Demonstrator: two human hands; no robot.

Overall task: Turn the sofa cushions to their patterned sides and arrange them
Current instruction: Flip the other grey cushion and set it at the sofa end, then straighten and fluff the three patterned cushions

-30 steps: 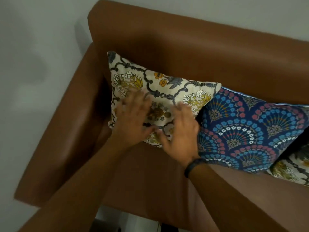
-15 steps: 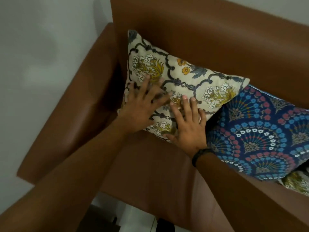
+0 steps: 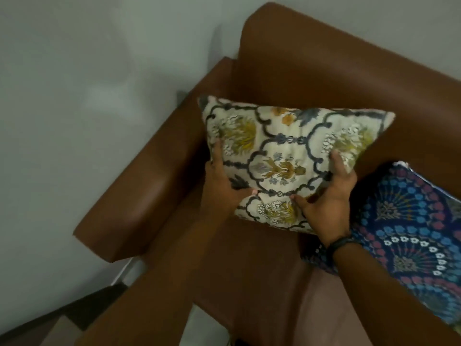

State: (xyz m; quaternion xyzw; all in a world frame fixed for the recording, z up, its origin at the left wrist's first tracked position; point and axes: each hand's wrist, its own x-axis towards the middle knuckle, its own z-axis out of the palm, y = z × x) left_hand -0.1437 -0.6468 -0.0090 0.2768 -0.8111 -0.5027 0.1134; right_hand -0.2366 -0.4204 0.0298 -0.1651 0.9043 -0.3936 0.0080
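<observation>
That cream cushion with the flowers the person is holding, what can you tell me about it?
The cream floral cushion is square and plump, its woven-looking cover printed with dark grey scrollwork framing yellow, white and orange flowers. Its patterned side faces the camera. It stands tilted against the backrest of the brown leather-look sofa, near the armrest corner. The left hand grips its left edge and the right hand its lower right edge, thumbs on the front. Its lower right corner sits beside the blue fan-patterned cushion; whether they touch is unclear.

Brown leather sofa [image 3: 324, 78]; blue fan-pattern cushion [image 3: 409, 233] on seat, right side.
</observation>
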